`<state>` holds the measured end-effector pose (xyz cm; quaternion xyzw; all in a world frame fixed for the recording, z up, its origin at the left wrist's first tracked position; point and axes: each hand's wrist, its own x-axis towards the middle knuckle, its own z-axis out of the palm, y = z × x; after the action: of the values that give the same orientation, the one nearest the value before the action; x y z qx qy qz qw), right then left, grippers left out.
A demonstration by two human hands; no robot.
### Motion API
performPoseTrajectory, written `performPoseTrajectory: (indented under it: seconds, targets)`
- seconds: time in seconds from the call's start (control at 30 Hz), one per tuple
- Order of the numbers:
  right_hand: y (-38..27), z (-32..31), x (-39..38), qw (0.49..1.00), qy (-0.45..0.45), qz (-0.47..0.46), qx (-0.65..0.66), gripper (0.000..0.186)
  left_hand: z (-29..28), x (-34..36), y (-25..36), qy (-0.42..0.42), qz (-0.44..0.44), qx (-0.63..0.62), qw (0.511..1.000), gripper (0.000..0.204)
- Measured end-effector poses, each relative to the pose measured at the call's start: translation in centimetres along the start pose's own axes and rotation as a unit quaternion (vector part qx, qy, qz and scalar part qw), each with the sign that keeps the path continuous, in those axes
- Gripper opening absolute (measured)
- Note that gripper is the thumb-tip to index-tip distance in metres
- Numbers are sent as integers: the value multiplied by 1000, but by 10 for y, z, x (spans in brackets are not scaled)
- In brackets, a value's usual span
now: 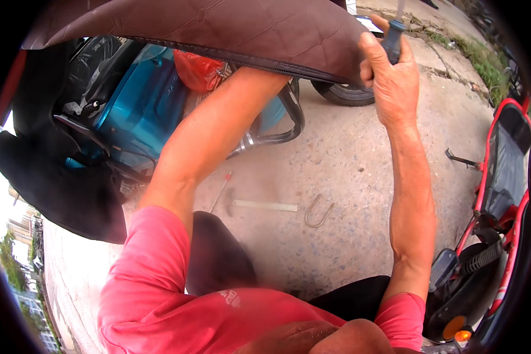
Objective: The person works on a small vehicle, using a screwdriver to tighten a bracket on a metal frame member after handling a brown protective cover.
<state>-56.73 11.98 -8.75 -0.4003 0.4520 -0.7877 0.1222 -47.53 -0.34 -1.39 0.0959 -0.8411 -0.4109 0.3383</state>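
Observation:
In my right hand [390, 71] a screwdriver [394, 42] with a dark handle points upward, and the fingers are wrapped round the handle. My left forearm [218, 112] reaches forward under a brown quilted cover [230, 29] with a zip along its lower edge. That cover hides my left hand, so its fingers cannot be seen. Beside the left arm is the blue glossy body panel [138, 100] of a scooter. A red plastic bag [196, 72] sits between that panel and my arm. A bent tubular bar [292, 115] shows below the cover.
On the concrete lie a flat pale strip [264, 205], a U-shaped metal rod [318, 213] and a thin red-ended rod [220, 192]. A red-framed vehicle [489, 171] stands at the right. Black fabric [59, 183] hangs at the left. A wheel [345, 94] shows beyond the cover.

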Motion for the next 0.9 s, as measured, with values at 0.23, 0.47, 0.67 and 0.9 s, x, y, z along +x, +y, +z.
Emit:
performPoseTrajectory:
  seconds: [0.23, 0.47, 0.67, 0.9]
  targets:
    - [79, 40, 4, 998, -32, 13, -51, 52, -9, -39, -2, 23, -14, -78, 997, 33]
    - [85, 58, 12, 997, -52, 53, -9, 48, -33, -105, 3, 55, -23, -113, 992, 33]
    - [120, 90, 7, 990, -110, 90, -23, 46, -72, -146, -65, 141, -47, -73, 986, 22]
    - [131, 91, -1, 911, -186, 269, 251, 29, -65, -138, -113, 110, -60, 214, 969, 31]
